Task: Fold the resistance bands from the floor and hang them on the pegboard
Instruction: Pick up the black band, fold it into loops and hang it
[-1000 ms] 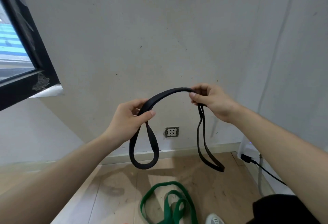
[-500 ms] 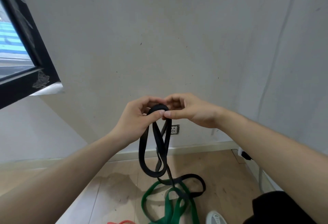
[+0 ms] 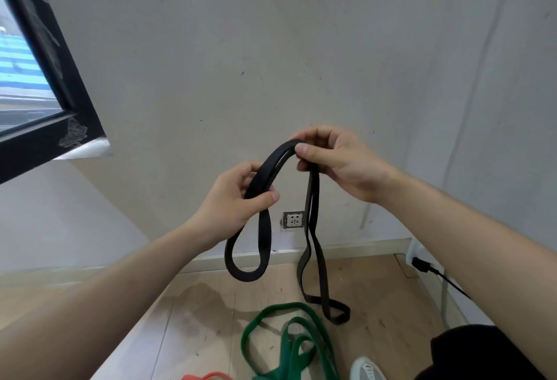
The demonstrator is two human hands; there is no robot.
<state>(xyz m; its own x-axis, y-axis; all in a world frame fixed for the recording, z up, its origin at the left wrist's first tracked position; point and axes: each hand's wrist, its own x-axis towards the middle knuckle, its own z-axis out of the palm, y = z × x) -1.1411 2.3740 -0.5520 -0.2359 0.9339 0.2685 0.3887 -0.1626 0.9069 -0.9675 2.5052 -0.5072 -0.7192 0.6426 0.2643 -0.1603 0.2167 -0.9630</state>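
Note:
A black resistance band (image 3: 265,238) is held up in front of the wall, doubled over. My left hand (image 3: 238,199) grips one part of it, and a short loop hangs below that hand. My right hand (image 3: 331,162) pinches the band's top between thumb and fingers, a little higher and to the right. From it a longer doubled length drops to the floor. A green band (image 3: 289,346) lies in a tangle on the wooden floor below. The tip of a red band (image 3: 208,376) shows at the bottom edge. No pegboard is in view.
A grey wall fills the view ahead, with a power socket (image 3: 294,219) low on it. A black window frame (image 3: 54,84) is at the left. At the right a black plug and cable (image 3: 428,269) run along the wall. A shoe (image 3: 366,369) shows at the bottom.
My hands were together at the band's top half a second ago. They have since moved apart, the right one up and to the right, drawing a doubled stretch of band between them.

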